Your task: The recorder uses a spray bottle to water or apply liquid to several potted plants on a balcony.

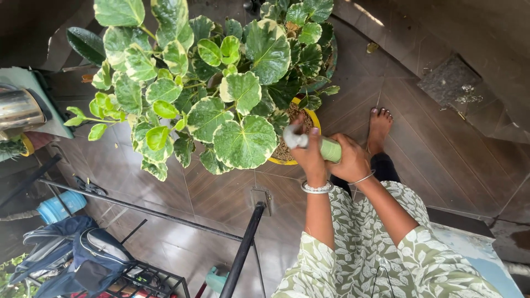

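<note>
A pale green spray bottle (329,149) with a white nozzle lies sideways between both hands, nozzle toward the plant. My left hand (309,156) grips the nozzle end, a finger over the white head. My right hand (351,161) wraps the bottle's body. Just beyond the nozzle stands a leafy plant (221,94) with round green and cream leaves in a yellow pot (315,120). Both wrists carry bangles. My bare foot (379,128) rests on the brown tiled floor beside the pot.
A black metal rail (243,248) runs below the hands. At the lower left a black wire rack (154,278) holds a blue backpack (83,251). A blue jar (58,207) and a steel vessel (19,107) are at the left.
</note>
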